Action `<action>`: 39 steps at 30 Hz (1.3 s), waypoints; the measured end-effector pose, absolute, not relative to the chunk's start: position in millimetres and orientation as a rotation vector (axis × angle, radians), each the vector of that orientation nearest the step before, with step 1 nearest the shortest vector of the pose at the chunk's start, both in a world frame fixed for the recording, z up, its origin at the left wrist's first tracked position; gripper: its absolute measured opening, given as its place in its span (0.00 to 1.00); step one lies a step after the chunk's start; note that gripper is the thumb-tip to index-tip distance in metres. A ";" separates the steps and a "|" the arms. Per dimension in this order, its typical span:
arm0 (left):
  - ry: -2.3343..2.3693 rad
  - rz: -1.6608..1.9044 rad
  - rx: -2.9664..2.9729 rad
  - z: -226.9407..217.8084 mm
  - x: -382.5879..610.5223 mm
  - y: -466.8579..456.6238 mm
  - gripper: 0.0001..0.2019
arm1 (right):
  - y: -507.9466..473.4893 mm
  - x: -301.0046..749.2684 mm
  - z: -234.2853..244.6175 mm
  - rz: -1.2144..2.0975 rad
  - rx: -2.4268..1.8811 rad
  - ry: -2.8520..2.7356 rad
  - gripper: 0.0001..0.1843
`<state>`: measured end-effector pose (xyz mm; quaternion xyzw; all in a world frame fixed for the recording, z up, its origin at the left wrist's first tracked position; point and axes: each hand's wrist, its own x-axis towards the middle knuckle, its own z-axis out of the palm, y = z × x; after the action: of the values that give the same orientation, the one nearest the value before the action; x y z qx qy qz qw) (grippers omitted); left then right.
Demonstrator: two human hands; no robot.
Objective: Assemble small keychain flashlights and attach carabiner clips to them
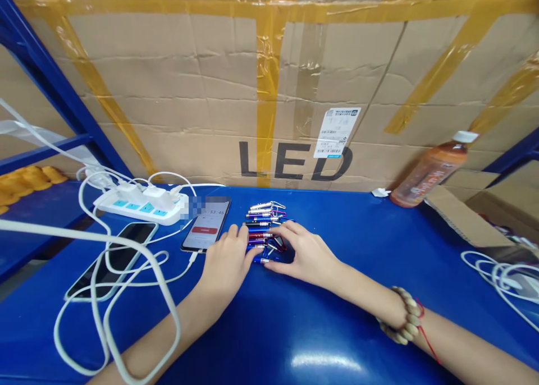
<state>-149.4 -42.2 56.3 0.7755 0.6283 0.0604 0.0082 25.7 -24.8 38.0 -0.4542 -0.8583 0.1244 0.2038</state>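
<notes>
A row of small metal keychain flashlights (259, 235) with carabiner clips lies on the blue table, in silver, black, red, purple and blue. My left hand (227, 256) is at their left ends, its fingers bent beside the black one and its thumb against the lower ones. From the right, my right hand (309, 256) curves round the clip side, with fingertips near the middle of the row and the thumb at the lowest blue flashlight. Both hands are partly closed about the nearer part of the row. My right hand and the clips partly overlap.
Left of the row are a lit phone (207, 225), a dark phone (113, 259), a white power strip (138, 205) and looping white cables (164, 284). A big taped carton (202, 93) stands behind. At right are a drink bottle (433, 169) and an open box (463, 216).
</notes>
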 end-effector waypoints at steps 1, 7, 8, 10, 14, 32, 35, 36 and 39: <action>1.959 0.129 2.401 58.9 -149.2 -43.4 0.13 | -19.9 26.3 40.5 0.327 -1.226 -2.432 0.34; 1.812 -0.030 2.365 58.9 -141.6 -47.6 0.15 | 43.5 29.6 33.0 0.325 -1.188 -2.580 0.25; 1.796 -0.018 2.371 57.1 -139.9 -47.8 0.15 | 56.1 29.4 29.6 0.314 -1.185 -2.583 0.25; 1.778 0.009 2.377 54.1 -137.4 -47.8 0.14 | 76.8 27.6 23.5 0.299 -1.161 -2.606 0.23; 1.790 0.066 2.378 51.4 -137.6 -45.3 0.15 | 92.9 19.8 15.6 0.281 -1.080 -2.649 0.22; 1.833 0.679 2.419 50.2 -144.1 -39.5 0.07 | 12.2 -7.8 43.5 0.286 -0.991 -2.531 0.06; 1.665 1.081 2.396 48.6 -142.4 -42.5 0.07 | 5.2 -11.4 32.2 0.305 -0.980 -2.554 0.06; 1.572 1.226 2.364 46.3 -141.6 -43.3 0.07 | 3.5 -12.0 28.9 0.307 -0.984 -2.555 0.06; 1.374 1.414 2.208 36.5 -137.7 -45.7 0.05 | -1.9 -10.0 23.3 0.326 -0.998 -2.557 0.08</action>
<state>-137.7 -45.7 36.5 0.7429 0.4621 0.4758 0.0905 -10.0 -1.9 23.3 -0.3548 -0.9086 0.1157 0.1877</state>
